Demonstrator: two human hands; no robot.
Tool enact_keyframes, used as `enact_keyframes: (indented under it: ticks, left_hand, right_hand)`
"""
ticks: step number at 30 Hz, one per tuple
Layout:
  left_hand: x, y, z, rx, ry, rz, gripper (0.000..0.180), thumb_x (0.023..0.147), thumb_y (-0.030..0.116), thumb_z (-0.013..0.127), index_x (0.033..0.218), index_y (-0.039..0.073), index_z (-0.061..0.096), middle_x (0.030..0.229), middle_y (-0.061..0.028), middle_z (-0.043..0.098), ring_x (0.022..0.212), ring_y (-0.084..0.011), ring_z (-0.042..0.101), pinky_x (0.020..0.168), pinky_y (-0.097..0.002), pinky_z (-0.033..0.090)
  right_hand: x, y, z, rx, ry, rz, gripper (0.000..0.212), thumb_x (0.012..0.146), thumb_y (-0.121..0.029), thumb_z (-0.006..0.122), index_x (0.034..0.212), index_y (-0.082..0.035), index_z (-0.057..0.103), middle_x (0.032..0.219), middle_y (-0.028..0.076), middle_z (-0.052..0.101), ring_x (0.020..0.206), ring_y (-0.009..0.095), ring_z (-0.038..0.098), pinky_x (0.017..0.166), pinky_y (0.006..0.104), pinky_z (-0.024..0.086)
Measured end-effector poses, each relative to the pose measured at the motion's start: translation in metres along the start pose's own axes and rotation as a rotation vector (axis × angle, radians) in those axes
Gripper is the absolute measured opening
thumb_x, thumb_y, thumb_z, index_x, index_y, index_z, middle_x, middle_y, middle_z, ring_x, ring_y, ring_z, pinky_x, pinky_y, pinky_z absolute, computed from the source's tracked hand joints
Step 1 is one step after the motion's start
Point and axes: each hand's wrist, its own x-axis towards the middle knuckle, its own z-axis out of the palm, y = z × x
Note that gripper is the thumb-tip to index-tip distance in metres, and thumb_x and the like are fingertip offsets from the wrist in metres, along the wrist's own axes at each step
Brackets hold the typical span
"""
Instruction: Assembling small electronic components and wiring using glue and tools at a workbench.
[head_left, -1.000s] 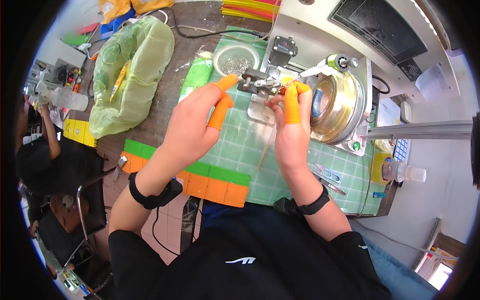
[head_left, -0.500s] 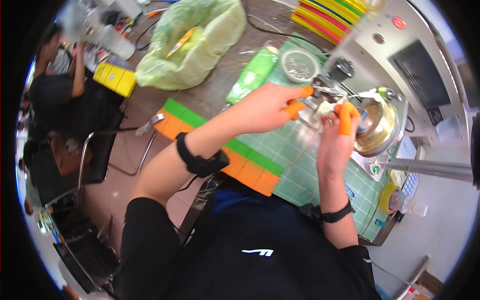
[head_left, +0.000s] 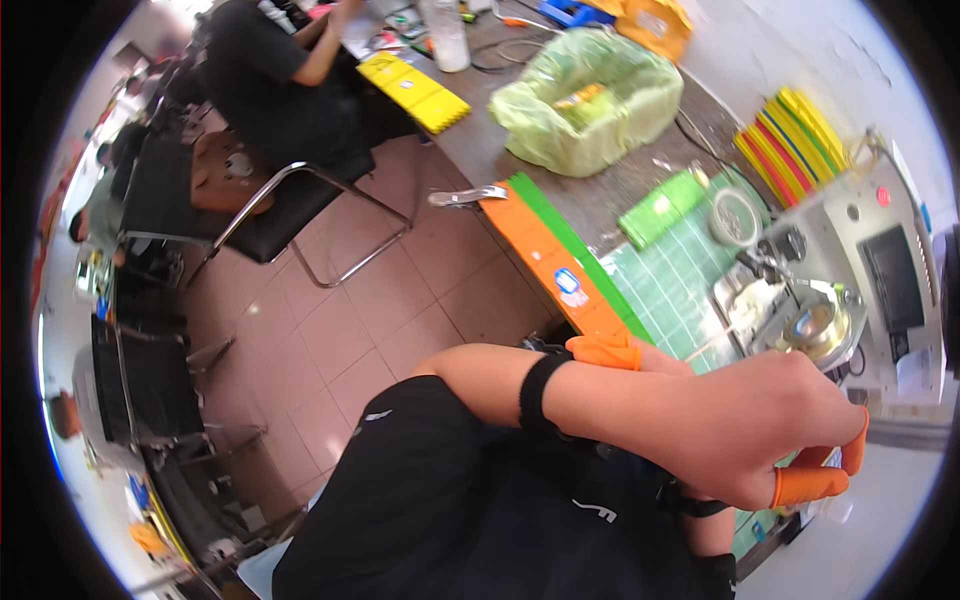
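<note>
My left arm reaches across to the right in front of me, and my left hand (head_left: 745, 430) hangs over the right side with its orange-cotted fingers curled in. What they hold, if anything, is hidden. Behind that forearm, my right hand (head_left: 655, 358) shows only in part, its orange finger cots pointing left; the rest is covered. Beyond both hands lies a green gridded mat (head_left: 650, 285). On it are a metal tray (head_left: 725, 292) with white material, a round brass-coloured metal bowl (head_left: 822, 330) and a pale bowl (head_left: 735, 217) of small metal pieces.
An orange and green strip (head_left: 545, 255) edges the bench. Further back are a green packet (head_left: 663, 208), a bag-lined bin (head_left: 540, 140) and stacked coloured sheets (head_left: 795, 140). A panel with a screen (head_left: 890, 275) stands right. At the far left a person (head_left: 255, 90) sits near a chair (head_left: 270, 200).
Both hands have left the tray and bowl area and come back toward my body. My left hand has swung right, its forearm now over the right hand. The view has turned left.
</note>
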Motion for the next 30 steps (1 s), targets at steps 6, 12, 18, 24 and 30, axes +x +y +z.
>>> enact_keyframes:
  ticks: [6,12,18,24,30]
  left_hand:
    - [-0.002,0.046,-0.004,-0.135,0.011,-0.248,0.015,0.094,0.013,0.071,0.099,0.000,0.064,0.075,-0.0042,0.064,0.062,-0.0119,0.061,0.057,-0.0262,0.048]
    - [0.004,0.049,0.031,-0.671,-0.048,-0.232,0.015,0.102,0.013,0.062,0.102,-0.001,0.064,0.089,-0.0044,0.067,0.065,-0.0061,0.060,0.059,-0.0224,0.047]
    - [0.006,0.062,0.024,-0.714,-0.040,-0.217,0.015,0.100,0.013,0.064,0.098,-0.002,0.062,0.086,-0.0068,0.068,0.060,-0.0084,0.063,0.055,-0.0227,0.050]
    - [0.012,0.060,0.001,-0.635,-0.032,-0.175,0.017,0.101,0.011,0.063,0.108,-0.004,0.066,0.101,-0.0099,0.071,0.067,-0.0071,0.063,0.062,-0.0230,0.051]
    - [0.001,0.096,-0.059,-0.462,0.290,-0.142,0.015,0.101,0.009,0.063,0.109,-0.003,0.068,0.098,-0.0083,0.072,0.066,-0.0042,0.062,0.059,-0.0191,0.046]
  right_hand:
    - [-0.015,0.003,0.000,-0.195,-0.158,-0.043,0.036,0.088,-0.001,0.073,0.123,0.003,0.064,0.115,0.012,0.069,0.112,0.021,0.066,0.099,0.0360,0.051]
    - [-0.018,0.007,-0.014,-0.373,-0.225,-0.100,0.038,0.085,0.000,0.075,0.121,0.003,0.065,0.112,0.012,0.070,0.110,0.022,0.067,0.098,0.0357,0.052]
    - [-0.013,0.009,-0.032,-0.530,-0.219,-0.168,0.039,0.082,0.001,0.078,0.119,0.003,0.065,0.110,0.012,0.070,0.108,0.022,0.068,0.097,0.0355,0.053]
    - [0.001,0.013,-0.041,-0.670,-0.235,-0.181,0.041,0.079,0.002,0.081,0.117,0.004,0.066,0.108,0.011,0.071,0.107,0.022,0.069,0.096,0.0352,0.054]
    - [-0.007,-0.003,-0.032,-0.498,-0.469,-0.096,0.025,0.079,0.006,0.081,0.101,0.007,0.070,0.092,0.011,0.072,0.091,0.020,0.072,0.089,0.0362,0.057]
